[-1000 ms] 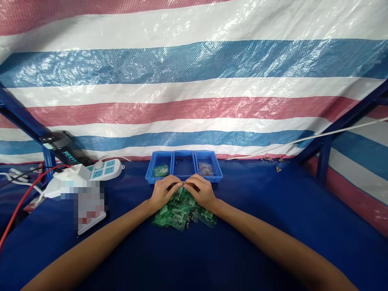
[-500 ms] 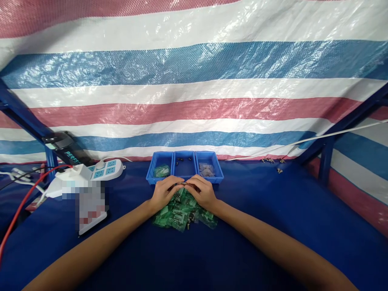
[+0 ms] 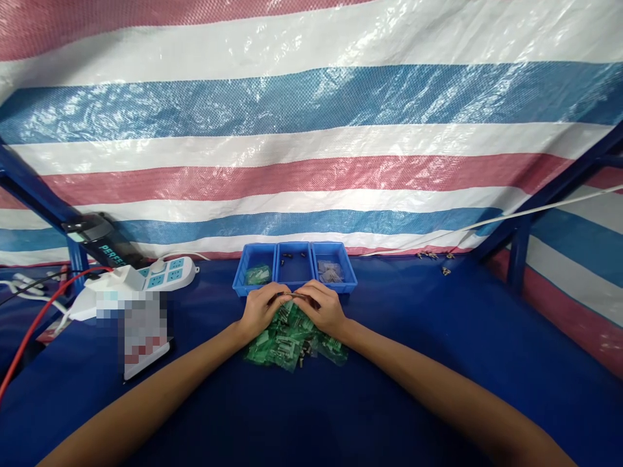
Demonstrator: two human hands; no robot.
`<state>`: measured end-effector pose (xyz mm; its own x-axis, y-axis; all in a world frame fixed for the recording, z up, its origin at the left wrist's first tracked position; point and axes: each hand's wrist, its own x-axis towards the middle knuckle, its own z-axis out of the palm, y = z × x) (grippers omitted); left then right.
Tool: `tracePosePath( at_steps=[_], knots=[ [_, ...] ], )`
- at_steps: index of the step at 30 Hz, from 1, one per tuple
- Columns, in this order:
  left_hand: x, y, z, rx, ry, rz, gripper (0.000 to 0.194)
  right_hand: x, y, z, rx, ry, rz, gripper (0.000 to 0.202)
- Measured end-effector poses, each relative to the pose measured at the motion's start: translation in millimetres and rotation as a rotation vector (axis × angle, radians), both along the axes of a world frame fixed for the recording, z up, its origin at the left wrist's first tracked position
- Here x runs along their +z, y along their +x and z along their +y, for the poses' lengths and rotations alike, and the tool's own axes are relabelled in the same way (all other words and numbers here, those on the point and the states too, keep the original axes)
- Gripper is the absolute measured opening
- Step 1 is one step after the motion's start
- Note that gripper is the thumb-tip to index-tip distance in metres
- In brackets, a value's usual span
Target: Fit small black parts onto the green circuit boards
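My left hand (image 3: pixel 261 309) and my right hand (image 3: pixel 322 307) meet fingertip to fingertip, both closed in a pinch. Between them is something small and dark that I cannot make out. Below the fingers lies a pile of green plastic bags (image 3: pixel 282 347) with small metal parts in and among them. Just beyond my hands stand three joined blue bins. The left bin (image 3: pixel 238 280) contains green plastic, the middle bin (image 3: pixel 293 277) a few small dark parts, and the right bin (image 3: pixel 351 275) clear plastic bags.
A white power strip (image 3: pixel 180 277) with plugs and cables lies at the left, by a black bottle (image 3: pixel 100 240). Nearer me is a partly blurred-out, phone-like device (image 3: pixel 146 360). Small metal parts (image 3: pixel 446 271) lie at the back right. Blue frame posts flank the striped sheet (image 3: pixel 292 178).
The view has shifted slightly, so the scene sits a little further left. My hands keep their pinch over the green bags with almost no movement.
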<state>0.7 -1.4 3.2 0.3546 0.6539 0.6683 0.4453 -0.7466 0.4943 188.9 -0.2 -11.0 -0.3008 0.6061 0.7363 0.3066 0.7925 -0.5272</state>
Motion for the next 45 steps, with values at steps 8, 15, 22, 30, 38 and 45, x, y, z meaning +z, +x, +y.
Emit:
tracePosePath(
  at_steps=[8, 15, 22, 30, 38, 45],
  knots=[
    [0.4, -0.9, 1.9, -0.027, -0.004, 0.041, 0.02, -0.2, 0.0, 0.6, 0.008, 0.017, 0.015, 0.013],
    [1.6, 0.4, 1.6, -0.011, 0.012, 0.057, 0.02, 0.0, 0.6, 0.0, -0.014, 0.002, -0.01, 0.016],
    [1.6, 1.2, 1.7, 0.008, 0.036, 0.035, 0.024, -0.8, 0.9, 0.1, -0.035, -0.024, -0.007, 0.016],
    [0.2, -0.1, 0.9, 0.0, 0.02, 0.025, 0.021, -1.9, 0.3, 0.8, -0.039, -0.003, 0.024, 0.013],
    [-2.6, -0.9, 1.9, -0.013, -0.012, 0.024, 0.023, -0.9, -0.6, -0.2, -0.066, 0.01, 0.058, 0.013],
    [-1.0, 0.3, 0.2, 0.009, 0.002, 0.034, 0.018, 1.9, -1.5, -1.4, -0.065, 0.022, 0.093, 0.011]
  ],
)
